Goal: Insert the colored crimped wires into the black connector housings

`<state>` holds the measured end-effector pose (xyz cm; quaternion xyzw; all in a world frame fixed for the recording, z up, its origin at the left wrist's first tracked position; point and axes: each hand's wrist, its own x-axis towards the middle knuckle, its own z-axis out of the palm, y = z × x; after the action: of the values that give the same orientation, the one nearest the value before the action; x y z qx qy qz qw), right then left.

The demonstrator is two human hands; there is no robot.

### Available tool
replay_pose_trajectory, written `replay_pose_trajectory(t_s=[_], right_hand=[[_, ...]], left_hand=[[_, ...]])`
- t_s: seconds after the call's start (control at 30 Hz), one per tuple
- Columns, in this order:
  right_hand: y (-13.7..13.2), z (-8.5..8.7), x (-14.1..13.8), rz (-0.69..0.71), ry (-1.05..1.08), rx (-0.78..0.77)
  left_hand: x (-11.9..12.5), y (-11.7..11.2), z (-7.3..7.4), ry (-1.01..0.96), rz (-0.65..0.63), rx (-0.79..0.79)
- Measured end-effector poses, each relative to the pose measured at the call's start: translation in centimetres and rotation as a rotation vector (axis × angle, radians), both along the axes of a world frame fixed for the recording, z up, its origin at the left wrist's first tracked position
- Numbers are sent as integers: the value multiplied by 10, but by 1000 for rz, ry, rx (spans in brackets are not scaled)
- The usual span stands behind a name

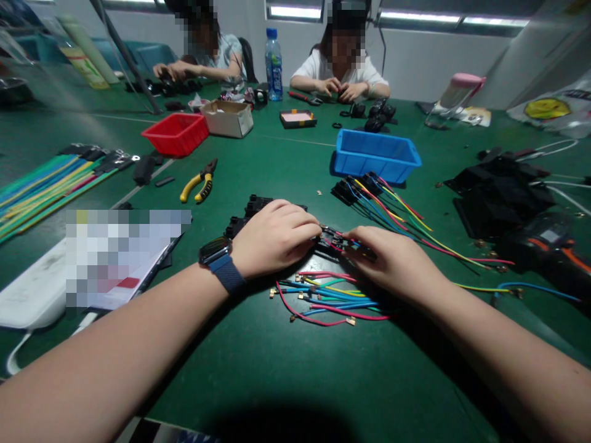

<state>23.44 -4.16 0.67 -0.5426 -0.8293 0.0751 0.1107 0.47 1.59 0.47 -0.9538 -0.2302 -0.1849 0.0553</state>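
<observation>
My left hand (281, 237), with a dark watch (215, 251) on its wrist, is closed with its fingers curled down at the table; what they grip is hidden. Facing it, my right hand (392, 255) is closed too, thumb and fingers bent around something dark that I cannot make out. Between the fingertips shows a small cluster of dark parts with thin wires (331, 237). Black plastic housings (256, 206) lie just behind my left hand. Loose red, blue, green and yellow wires (332, 299) with brass-coloured terminals are spread in front of the hands.
Beyond the hands are a blue bin (376, 154), black connectors with coloured wires (392, 209), yellow-handled pliers (199, 183) and a red bin (176, 134). Wire bundles (46, 184) and a white power bank-like device (37, 286) lie left, a black-orange tool (545, 246) right. Two people sit opposite.
</observation>
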Motion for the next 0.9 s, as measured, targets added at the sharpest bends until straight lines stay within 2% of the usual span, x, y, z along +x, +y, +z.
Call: replay_pose_trajectory(t_s=[0.1,0.2,0.4,0.57,0.67,0.8,0.9], right_hand=[[8,-2,11,-177,-47,87],[14,-6,22,-264,-93,161],[16,-6,27,-281,-191,248],[15,-4,24,-225,-192,225],[14,-7,22,-186,-230,259],[10,-8,17,-188,-252,332],[7,0,11,-87,-192,283]], left_hand=[[-2,2,1,8,97,-14],[-4,4,1,26,191,-45],[-3,4,2,37,324,6],[-4,4,4,44,446,46],[-6,5,2,29,453,34],[-6,6,0,-9,381,-58],[-4,5,0,-14,307,-120]])
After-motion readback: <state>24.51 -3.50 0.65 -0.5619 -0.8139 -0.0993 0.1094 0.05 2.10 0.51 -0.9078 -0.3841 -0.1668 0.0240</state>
